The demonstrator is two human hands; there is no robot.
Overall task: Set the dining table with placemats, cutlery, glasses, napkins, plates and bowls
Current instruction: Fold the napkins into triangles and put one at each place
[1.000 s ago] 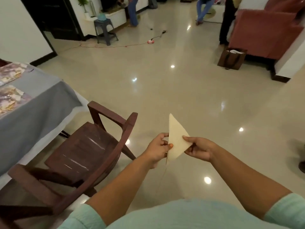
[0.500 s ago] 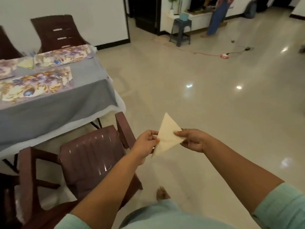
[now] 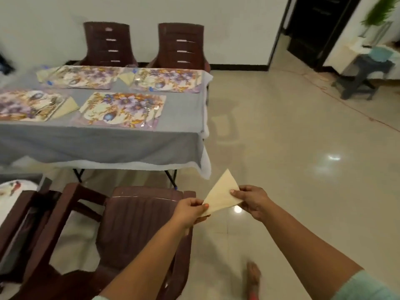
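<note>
A cream napkin [image 3: 221, 195] folded into a triangle hangs between my hands, above the floor and right of a brown chair. My left hand [image 3: 190, 211] pinches its lower left corner; my right hand [image 3: 252, 199] pinches its right corner. The dining table [image 3: 177, 126] with a grey cloth stands ahead on the left. Several floral placemats lie on it, the nearest placemat [image 3: 123, 109] with cutlery on its right side. Folded napkins lie beside two mats: one napkin [image 3: 67, 107] at the left, another napkin [image 3: 126, 77] at the back.
A brown plastic chair [image 3: 138, 224] stands directly below my left hand, another chair [image 3: 28, 230] beside it. Two chairs [image 3: 179, 44] line the table's far side. A grey stool [image 3: 363, 76] stands far right. My foot [image 3: 253, 276] is on the glossy tiled floor.
The view has swung left, bringing the whole table and far chairs into sight. Both hands still hold the folded napkin in the same grip, now nearer the table's corner.
</note>
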